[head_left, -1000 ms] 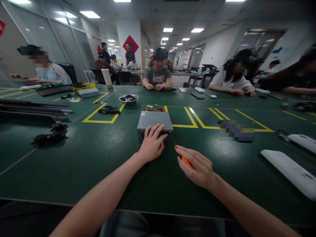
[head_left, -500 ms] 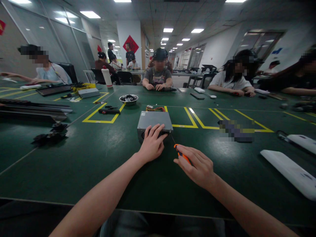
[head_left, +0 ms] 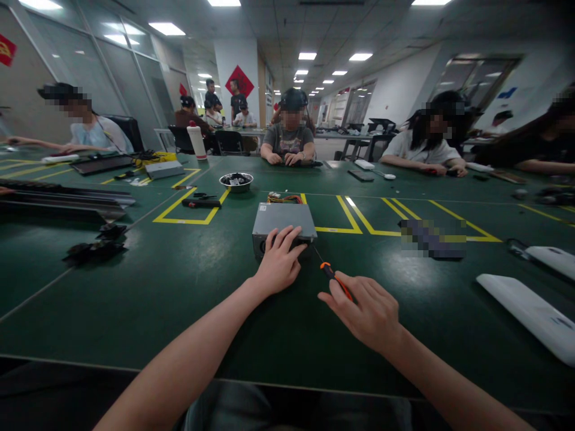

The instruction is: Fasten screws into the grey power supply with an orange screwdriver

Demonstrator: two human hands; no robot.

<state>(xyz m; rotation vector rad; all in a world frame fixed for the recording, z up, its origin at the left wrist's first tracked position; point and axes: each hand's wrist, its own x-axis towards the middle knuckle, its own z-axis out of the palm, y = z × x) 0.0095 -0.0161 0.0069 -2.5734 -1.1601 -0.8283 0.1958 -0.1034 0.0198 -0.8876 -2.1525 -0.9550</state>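
Note:
A grey metal computer power supply [head_left: 281, 218] sits on the green table in front of me, with its bundle of coloured wires [head_left: 287, 199] at the far side. My left hand [head_left: 279, 260] holds its near edge, fingers spread over the top and thumb by the front right corner. In my right hand [head_left: 366, 302] is a screwdriver [head_left: 329, 270] with an orange and black handle. The thumb and fingers close round the rear of that handle. Its thin shaft points up and left at the unit's front right corner; whether the tip touches is too small to tell.
Beyond the unit stands a metal bowl [head_left: 236, 182] of small dark parts. A black tool [head_left: 201, 203] lies inside yellow tape [head_left: 184, 221]. Dark pieces [head_left: 96, 248] are at left, white casings [head_left: 525, 314] at right. Other people sit around the table.
My right hand has drawn back slightly down and right, and its grip sits farther back, showing more of the screwdriver's handle. My left hand and the power supply keep the same pose.

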